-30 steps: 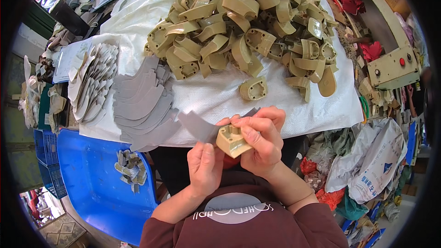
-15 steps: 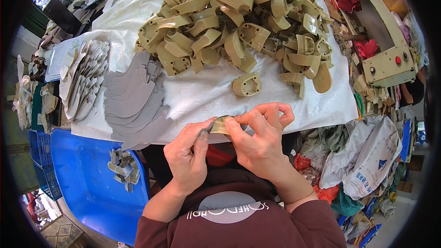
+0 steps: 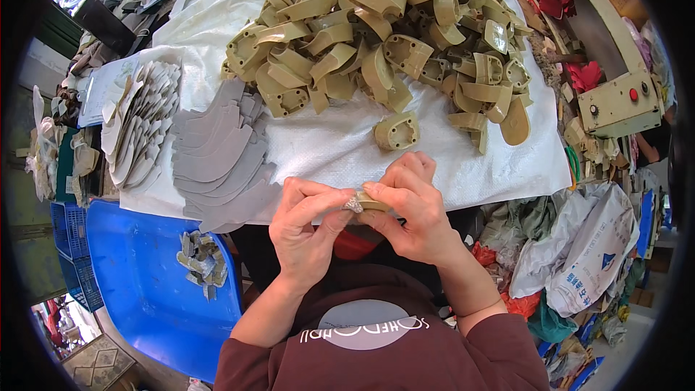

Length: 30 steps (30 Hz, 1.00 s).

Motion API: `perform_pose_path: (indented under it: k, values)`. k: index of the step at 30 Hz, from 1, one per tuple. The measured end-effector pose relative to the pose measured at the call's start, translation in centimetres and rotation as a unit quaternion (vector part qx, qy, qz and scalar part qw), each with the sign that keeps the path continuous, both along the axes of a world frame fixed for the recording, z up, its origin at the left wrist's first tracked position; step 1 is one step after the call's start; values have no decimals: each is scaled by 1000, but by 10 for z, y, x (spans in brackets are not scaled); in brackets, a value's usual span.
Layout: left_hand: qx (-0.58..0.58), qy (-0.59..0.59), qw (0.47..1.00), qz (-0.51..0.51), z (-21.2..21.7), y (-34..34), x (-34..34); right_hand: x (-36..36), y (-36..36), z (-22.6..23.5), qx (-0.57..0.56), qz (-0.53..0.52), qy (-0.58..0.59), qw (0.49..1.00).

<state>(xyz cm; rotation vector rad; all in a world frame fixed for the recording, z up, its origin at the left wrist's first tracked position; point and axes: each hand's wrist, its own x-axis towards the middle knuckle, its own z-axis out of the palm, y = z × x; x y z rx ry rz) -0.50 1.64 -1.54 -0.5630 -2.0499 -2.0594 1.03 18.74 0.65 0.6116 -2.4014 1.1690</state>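
Note:
Both hands meet just off the near edge of the white-covered table, around a small olive plastic shoe heel (image 3: 372, 205). My right hand (image 3: 414, 211) grips the heel between thumb and fingers, covering most of it. On its left end, my left hand (image 3: 308, 226) pinches a crinkled silvery-grey bit (image 3: 353, 205) between thumb and forefinger. Whether that bit is stuck to the heel I cannot tell. A single heel (image 3: 397, 131) stands on the cover beyond my hands. Behind it rises a big pile of similar olive heels (image 3: 376, 0), several showing small holes.
Grey cut pieces (image 3: 217, 152) lie fanned out at left, beside a stack of whitish ones (image 3: 141, 127). Lower left is a blue tub (image 3: 137, 297) holding a small heap of grey-olive pieces (image 3: 203, 261). A machine control box (image 3: 619, 105) and plastic bags (image 3: 590, 253) are at right.
The heel has been turned in my fingers, so less of its olive face shows. My left fingertips have closed in to the right, and a silvery bit now shows between them.

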Motion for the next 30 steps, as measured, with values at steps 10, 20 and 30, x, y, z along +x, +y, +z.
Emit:
perform_pose_path:
  k: [10, 20, 30]
  values:
    - [-67, 112, 991, -15, -2, -5, 0, 5, -1, 15, 26, 113, -79, 990]
    - [-113, 211, 969, 63, 4, -25, -7, 8, -13, 22, -2, 13, 13, 1000]
    - [21, 164, 986, -29, 19, -12, 5, 30, -24, -10, -602, 40, -392, 694]
